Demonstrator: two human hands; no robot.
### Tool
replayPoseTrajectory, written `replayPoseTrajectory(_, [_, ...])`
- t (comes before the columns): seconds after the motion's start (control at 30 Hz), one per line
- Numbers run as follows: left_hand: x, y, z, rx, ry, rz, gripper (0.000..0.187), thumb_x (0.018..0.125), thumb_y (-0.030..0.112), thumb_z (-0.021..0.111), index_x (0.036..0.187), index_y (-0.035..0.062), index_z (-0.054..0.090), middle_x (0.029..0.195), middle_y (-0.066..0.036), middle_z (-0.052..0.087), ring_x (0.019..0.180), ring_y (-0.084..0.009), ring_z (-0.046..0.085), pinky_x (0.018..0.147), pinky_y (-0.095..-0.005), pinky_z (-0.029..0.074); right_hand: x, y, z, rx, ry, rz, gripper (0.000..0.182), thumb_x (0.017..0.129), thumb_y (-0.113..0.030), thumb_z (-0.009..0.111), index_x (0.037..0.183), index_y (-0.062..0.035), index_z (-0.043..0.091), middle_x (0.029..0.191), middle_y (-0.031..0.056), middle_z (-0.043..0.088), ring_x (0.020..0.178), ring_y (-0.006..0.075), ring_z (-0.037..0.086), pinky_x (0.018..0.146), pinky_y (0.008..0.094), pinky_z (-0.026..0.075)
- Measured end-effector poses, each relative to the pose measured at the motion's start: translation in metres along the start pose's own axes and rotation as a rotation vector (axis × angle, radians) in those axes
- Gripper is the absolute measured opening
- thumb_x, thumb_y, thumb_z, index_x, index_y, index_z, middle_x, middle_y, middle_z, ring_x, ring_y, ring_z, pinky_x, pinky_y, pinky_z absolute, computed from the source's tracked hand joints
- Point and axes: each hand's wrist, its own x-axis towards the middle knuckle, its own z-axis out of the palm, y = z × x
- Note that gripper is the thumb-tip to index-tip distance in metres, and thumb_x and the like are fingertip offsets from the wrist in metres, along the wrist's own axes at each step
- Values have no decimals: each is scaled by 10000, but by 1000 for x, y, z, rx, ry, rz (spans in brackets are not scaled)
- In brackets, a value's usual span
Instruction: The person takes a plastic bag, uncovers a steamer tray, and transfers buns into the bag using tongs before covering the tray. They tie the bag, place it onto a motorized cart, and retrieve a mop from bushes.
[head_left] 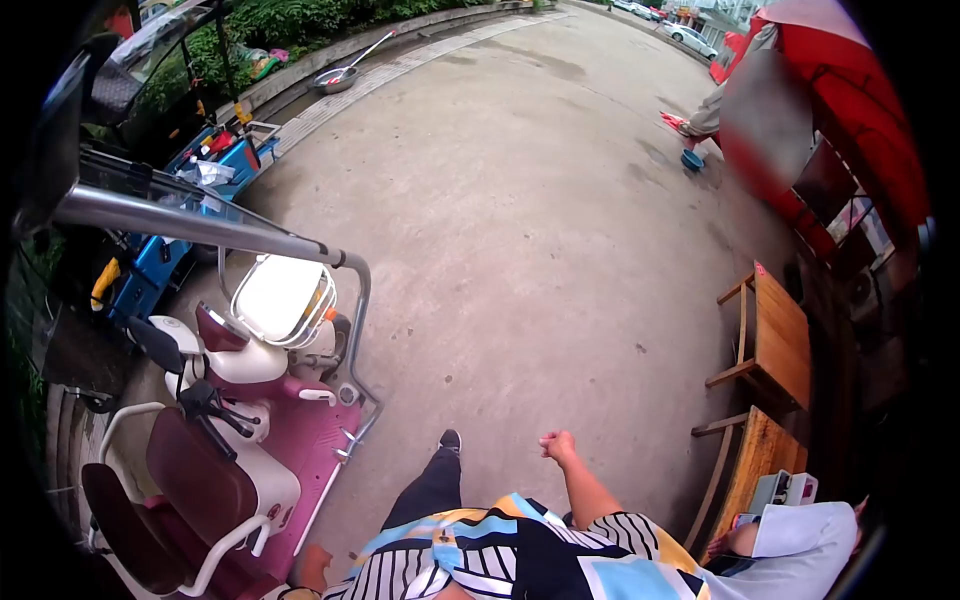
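Note:
My right hand [556, 444] swings out ahead of my body over the concrete, its fingers curled in a loose fist with nothing showing in them. Low at the frame's bottom is my left hand [314, 566], close to the side of a maroon and white three-wheeled scooter [215, 465]; its fingers are not clearly visible. A dark band sits at that wrist. My patterned shirt [480, 545] fills the bottom, and one dark shoe [450, 440] steps forward.
Wooden tables [780, 335] line the right side, with a seated person's light sleeve [810, 535] close by. Beyond them are a red canopy [840, 70], another person and a blue basin [691, 160]. A blue cart [150, 270] and metal pan [337, 80] stand left.

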Motion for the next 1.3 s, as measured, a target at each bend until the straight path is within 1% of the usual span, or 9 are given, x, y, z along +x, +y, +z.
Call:
replayPoseTrajectory(0.3, [132,275,-472,-117,363,473,374,719,264,659,1021,45,636,1009,-185,625,978,-335,591,843,-411,465,74,-72,-139,-35,280,49,173,808,-183,623,773,-15,643,590,78,603,446,162,570,444,312,488])
replayPoseTrajectory(0.43, [177,438,-746,-527,501,818,378,813,94,565,1164,-28,503,821,-156,632,601,-213,653,539,-315,517,108,12,-192,-376,492,193,209,785,-231,642,803,-23,645,628,106,626,489,213,606,525,337,508])
replayPoseTrajectory(0.53, [135,543,-902,-743,543,969,328,878,91,487,1187,-19,477,767,-140,628,555,-183,630,493,-301,494,125,46,-214,-162,501,496,265,748,-280,654,913,-73,663,1020,166,619,970,275,585,815,376,472])
replayPoseTrajectory(0.6, [119,576,-958,-793,492,993,323,892,81,446,1202,-12,460,731,-136,621,517,-176,613,447,-290,482,184,119,-205,-274,613,660,198,725,-261,660,845,-104,678,1009,132,634,976,268,585,774,358,480])
replayPoseTrajectory(0.67, [121,604,-997,-773,441,937,325,892,55,406,1208,-6,450,682,-134,613,472,-178,593,410,-293,475,223,73,-238,-552,315,534,140,708,-248,651,773,-128,684,943,95,657,884,250,611,701,347,483])
replayPoseTrajectory(0.77, [171,569,-994,-697,328,653,405,810,-71,357,1199,-13,453,638,-173,613,428,-236,584,375,-351,471,367,0,-286,-55,50,641,155,822,-115,551,696,-64,626,621,75,628,458,169,572,448,300,477])
replayPoseTrajectory(0.97, [261,418,-955,-1047,269,-21,437,778,-85,450,1199,17,389,777,-262,601,551,-333,619,428,-420,491,640,-367,-407,-879,49,-159,113,786,-153,575,757,-172,683,680,9,665,669,151,616,570,308,478])
replayPoseTrajectory(1.1, [315,507,-1062,-1071,71,-160,461,785,-40,461,1232,37,378,826,-239,596,587,-326,624,476,-431,504,748,-588,-425,-60,219,-202,143,806,-185,573,819,-71,658,658,51,658,559,153,600,563,322,483])
replayPoseTrajectory(1.3, [404,568,-1316,-1124,84,-93,501,797,29,478,1283,67,363,900,-203,590,641,-317,631,547,-448,525,866,-670,-411,-571,-55,-27,172,755,-229,637,764,-62,675,680,94,658,636,214,643,607,362,504])
